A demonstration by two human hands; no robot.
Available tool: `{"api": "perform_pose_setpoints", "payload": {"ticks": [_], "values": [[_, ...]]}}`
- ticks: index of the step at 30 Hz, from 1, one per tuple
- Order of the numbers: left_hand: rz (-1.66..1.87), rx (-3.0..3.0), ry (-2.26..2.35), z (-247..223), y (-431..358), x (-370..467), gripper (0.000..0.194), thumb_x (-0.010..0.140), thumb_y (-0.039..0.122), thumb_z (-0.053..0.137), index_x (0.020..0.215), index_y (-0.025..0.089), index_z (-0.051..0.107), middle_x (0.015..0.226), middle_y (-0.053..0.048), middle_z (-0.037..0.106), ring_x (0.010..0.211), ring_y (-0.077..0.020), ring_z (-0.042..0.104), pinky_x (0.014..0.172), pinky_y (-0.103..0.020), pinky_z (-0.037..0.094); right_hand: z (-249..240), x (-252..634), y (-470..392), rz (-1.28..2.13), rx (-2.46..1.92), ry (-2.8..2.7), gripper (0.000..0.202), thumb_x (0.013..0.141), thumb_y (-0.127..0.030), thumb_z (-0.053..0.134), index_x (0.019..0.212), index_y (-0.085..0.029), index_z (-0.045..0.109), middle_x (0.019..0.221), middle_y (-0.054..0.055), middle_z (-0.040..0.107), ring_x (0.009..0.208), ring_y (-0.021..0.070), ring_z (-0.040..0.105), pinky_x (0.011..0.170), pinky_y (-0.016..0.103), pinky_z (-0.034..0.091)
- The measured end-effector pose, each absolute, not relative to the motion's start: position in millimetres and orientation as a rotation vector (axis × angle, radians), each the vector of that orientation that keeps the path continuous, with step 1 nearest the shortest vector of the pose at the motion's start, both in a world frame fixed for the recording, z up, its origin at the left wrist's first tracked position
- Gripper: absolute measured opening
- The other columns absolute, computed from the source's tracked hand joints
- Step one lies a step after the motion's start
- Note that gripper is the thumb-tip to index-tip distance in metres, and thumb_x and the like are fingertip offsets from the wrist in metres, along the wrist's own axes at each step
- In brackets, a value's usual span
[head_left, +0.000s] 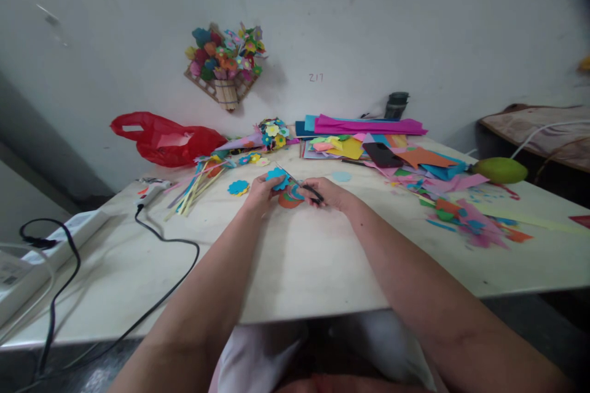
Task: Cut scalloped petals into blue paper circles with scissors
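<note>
My left hand (261,192) pinches a blue paper flower (275,178) with a scalloped edge above the middle of the table. In my right hand (328,191) is a pair of scissors (314,192) with black handles, its blades reaching left to the flower's edge. Under the two hands lie several round paper pieces, among them an orange paper disc (289,201). Left of my left hand sits a blue flower cutout (238,187) with yellow paper beneath it. A pale blue disc (342,177) lies beyond my right hand.
Paper strips (193,187) and a red plastic bag (168,140) are at the left. Paper scraps (482,221), a phone (381,155) and a green balloon-like object (501,170) occupy the right. A black cable (184,239) crosses the left side. Paper flowers (225,55) hang on the wall.
</note>
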State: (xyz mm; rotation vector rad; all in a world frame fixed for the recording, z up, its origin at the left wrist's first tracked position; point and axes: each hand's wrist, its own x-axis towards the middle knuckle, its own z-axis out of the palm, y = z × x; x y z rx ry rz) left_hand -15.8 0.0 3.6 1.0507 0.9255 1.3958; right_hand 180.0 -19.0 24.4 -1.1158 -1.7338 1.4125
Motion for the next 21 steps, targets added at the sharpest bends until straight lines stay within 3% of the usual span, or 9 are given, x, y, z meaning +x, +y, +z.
{"api": "perform_pose_setpoints", "payload": {"ticks": [21], "values": [[1.411, 0.997, 0.932, 8.0, -2.5, -15.0, 0.027, 0.054, 0.027, 0.089, 0.071, 0.013, 0.072, 0.075, -0.008, 0.074, 0.064, -0.0164, 0.067, 0.068, -0.031, 0.060, 22.4, 180.0, -16.9, 1.443, -1.110, -1.715, 0.021, 0.083, -0.028, 0.072, 0.073, -0.017, 0.057, 0.047, -0.005, 0.055, 0.034, 0.0061, 0.043, 0.033, 0.017, 0.022]]}}
